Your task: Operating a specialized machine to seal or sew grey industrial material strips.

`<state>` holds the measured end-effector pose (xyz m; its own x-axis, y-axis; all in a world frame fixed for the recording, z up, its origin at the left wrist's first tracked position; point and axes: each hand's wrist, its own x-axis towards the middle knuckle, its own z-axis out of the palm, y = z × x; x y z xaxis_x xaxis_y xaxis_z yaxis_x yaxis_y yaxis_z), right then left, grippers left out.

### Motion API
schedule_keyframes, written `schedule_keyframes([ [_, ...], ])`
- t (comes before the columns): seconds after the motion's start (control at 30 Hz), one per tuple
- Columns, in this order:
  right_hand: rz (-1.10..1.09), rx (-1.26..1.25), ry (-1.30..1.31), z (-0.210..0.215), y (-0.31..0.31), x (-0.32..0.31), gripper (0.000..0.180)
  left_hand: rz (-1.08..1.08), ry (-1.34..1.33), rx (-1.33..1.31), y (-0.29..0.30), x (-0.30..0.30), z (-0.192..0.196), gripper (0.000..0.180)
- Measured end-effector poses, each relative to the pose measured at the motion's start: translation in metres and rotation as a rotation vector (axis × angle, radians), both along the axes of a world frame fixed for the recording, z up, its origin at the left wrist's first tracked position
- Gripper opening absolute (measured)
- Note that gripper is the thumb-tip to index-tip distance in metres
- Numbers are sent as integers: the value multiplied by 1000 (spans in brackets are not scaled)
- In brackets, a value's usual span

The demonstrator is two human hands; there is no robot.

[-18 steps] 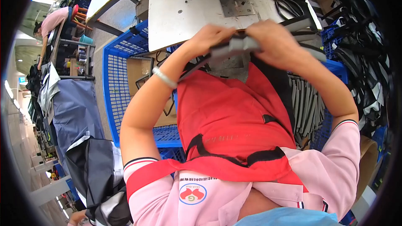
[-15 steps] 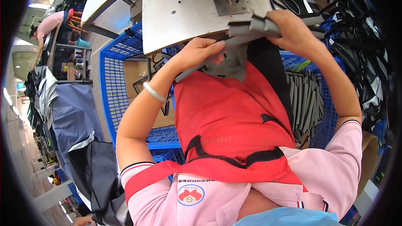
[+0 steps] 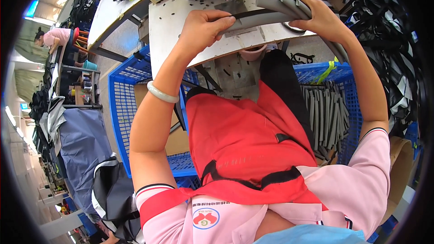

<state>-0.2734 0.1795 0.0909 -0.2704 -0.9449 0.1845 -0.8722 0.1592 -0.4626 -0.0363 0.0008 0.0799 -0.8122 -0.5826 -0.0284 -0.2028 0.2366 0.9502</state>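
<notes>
Apparently in the middle of a handling step: holding a long grey strip between left hand and right hand, in the upper middle of the frame, seen against the counter. On the left, pinching the strip between thumb and fingers, with its very tip hidden; on the right, curling fingers and thumb around the same strip and a few other grey pieces lying alongside. To be seen at right of centre: more grey strips bunched in a blue crate. By judgement, calls next for a firm left pinch and an even right grip, keeping the pieces together without crushing or dropping any
</notes>
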Motion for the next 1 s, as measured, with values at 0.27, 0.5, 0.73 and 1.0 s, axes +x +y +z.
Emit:
schedule_keyframes([
  [0.27,50,-98,-39,-12,-19,-24,69,23,3,53,-14,-19,-1,28],
  [0.5,47,-4,-46,-15,-32,-34,70,46,-25,82,-22,-25,-4,27],
  [0.73,-55,-82,83,-25,-36,-40,79,55,5,112,-32,-28,-5,25],
  [1.0,-6,-125,-69,-19,-45,-38,53,132,169,182,-62,-23,-22,25],
])
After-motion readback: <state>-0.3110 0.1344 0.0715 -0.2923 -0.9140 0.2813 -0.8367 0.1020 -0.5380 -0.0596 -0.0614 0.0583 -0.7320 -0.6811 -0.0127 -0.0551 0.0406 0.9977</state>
